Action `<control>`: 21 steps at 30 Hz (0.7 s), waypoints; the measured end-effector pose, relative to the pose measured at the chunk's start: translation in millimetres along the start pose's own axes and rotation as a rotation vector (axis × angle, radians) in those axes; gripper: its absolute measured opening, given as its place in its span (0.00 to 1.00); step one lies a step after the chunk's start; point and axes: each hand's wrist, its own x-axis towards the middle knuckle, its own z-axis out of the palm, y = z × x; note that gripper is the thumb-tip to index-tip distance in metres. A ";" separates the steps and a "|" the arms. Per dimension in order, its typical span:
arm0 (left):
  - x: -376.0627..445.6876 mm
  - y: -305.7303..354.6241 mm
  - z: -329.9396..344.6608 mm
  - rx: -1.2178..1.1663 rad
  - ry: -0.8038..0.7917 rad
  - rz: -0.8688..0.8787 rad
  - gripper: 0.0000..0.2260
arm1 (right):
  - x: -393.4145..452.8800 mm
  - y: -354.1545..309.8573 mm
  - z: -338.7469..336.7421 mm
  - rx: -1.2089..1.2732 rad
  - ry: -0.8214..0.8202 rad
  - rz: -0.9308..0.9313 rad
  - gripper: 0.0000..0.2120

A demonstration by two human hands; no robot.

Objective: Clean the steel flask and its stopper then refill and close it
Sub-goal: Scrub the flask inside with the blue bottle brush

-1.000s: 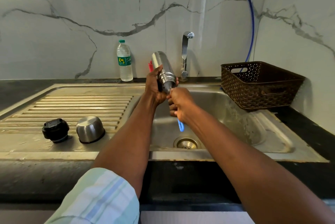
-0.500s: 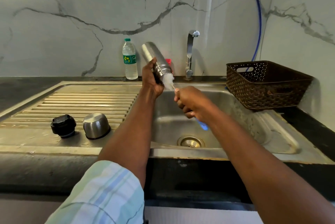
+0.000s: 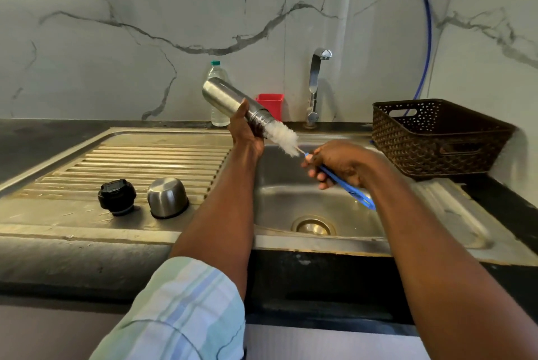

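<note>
My left hand (image 3: 244, 133) grips the steel flask (image 3: 225, 99) near its neck and holds it tilted above the sink, mouth pointing down to the right. A bottle brush (image 3: 283, 137) with white bristles sticks out of the mouth, most of its head outside the flask. My right hand (image 3: 339, 162) holds the brush by its blue handle (image 3: 350, 189) over the basin. The black stopper (image 3: 117, 197) and the steel cup lid (image 3: 167, 197) stand side by side on the draining board.
The steel sink (image 3: 279, 199) has a drain (image 3: 313, 225) and a tap (image 3: 316, 85) at the back. A water bottle (image 3: 217, 118) and a red container (image 3: 270, 104) stand by the wall. A brown perforated basket (image 3: 436, 135) sits on the right counter.
The brush has been drawn out of the flask, its white bristles now showing. My right hand moved right and away; the flask tilted further to the left.
</note>
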 end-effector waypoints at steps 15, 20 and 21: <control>-23.0 -31.4 21.3 0.181 -0.096 -0.163 0.22 | 41.5 23.3 6.2 -0.745 0.703 -0.296 0.18; -14.4 -25.0 13.2 0.094 0.006 -0.102 0.19 | 40.3 22.3 5.1 -0.721 0.686 -0.259 0.16; -11.9 -22.7 11.3 0.075 0.020 -0.086 0.18 | 41.5 23.0 3.7 -0.717 0.683 -0.234 0.16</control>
